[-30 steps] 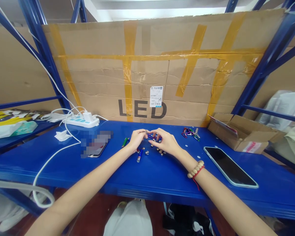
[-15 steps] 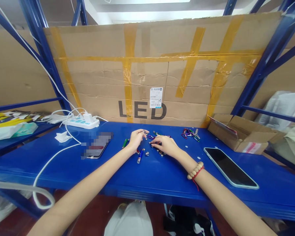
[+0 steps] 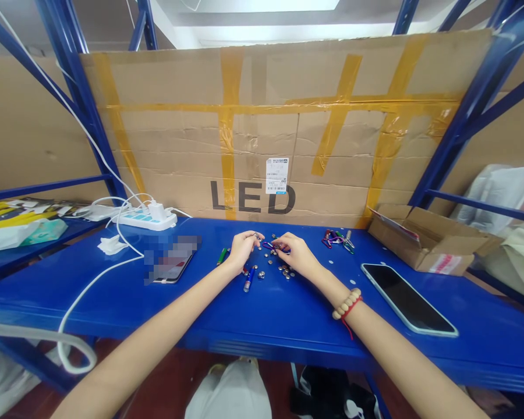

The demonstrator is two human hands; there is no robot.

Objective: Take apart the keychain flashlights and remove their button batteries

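Note:
My left hand [image 3: 243, 251] is closed, its fingertips pinching a small silvery piece [image 3: 257, 236] too small to name. By its wrist lie a blue tube [image 3: 249, 279] with a clear tip and a green tube [image 3: 222, 256], partly hidden. My right hand [image 3: 297, 254] has its thumb and fingers closed on a carabiner [image 3: 281, 248], mostly covered by the fingers. A blue-purple carabiner loop [image 3: 268, 245] shows just left of those fingertips. Several small round silver pieces [image 3: 285, 270] are scattered below my right hand, and a few silver ones [image 3: 261, 274] lie beside the blue tube.
Colourful carabiners [image 3: 339, 239] lie in a pile to the right. A phone [image 3: 408, 298] and an open cardboard box [image 3: 436, 238] stand beyond it. On the left are another phone [image 3: 177, 265], a tissue [image 3: 112, 245] and a white power strip [image 3: 145, 219]. A tall cardboard sheet [image 3: 183, 151] closes the back.
My right hand has moved slightly up and away from the small round pieces, uncovering more of them, and its fingers now close over the carabiners. My left hand stays nearly in place.

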